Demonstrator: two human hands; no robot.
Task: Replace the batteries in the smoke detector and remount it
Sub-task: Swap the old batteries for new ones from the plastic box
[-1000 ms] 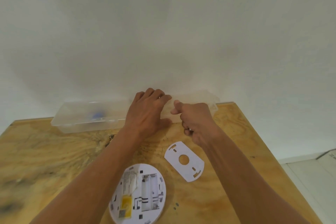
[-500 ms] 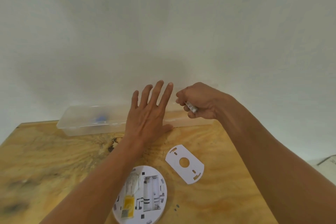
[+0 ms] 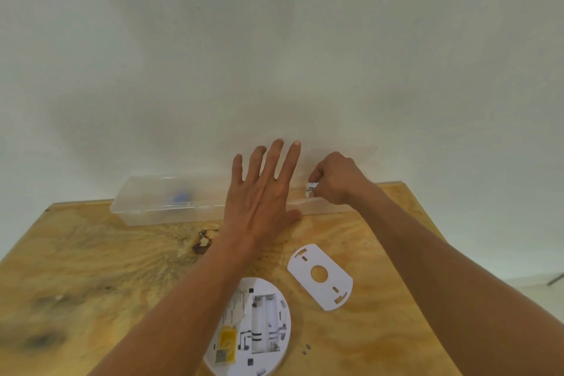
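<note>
The round white smoke detector (image 3: 259, 333) lies back-up at the table's front, its battery bay uncovered. To its right lies the white mounting plate (image 3: 322, 276). A long clear plastic box (image 3: 158, 204) sits against the wall, its lid raised at the right. My left hand (image 3: 262, 192) rests flat over the box's middle, fingers spread. My right hand (image 3: 335, 180) hovers over the box's right part, pinching a small white battery (image 3: 312, 188) with dark print.
A blue object (image 3: 180, 197) lies inside the clear box at its left. The wooden table (image 3: 91, 278) ends at the right against a white wall and floor. Two small dark specks (image 3: 306, 349) lie near the detector.
My left hand lifted from gripping the box lid and spread flat. My right hand rose with a battery in its fingers, then dropped a little toward the box.
</note>
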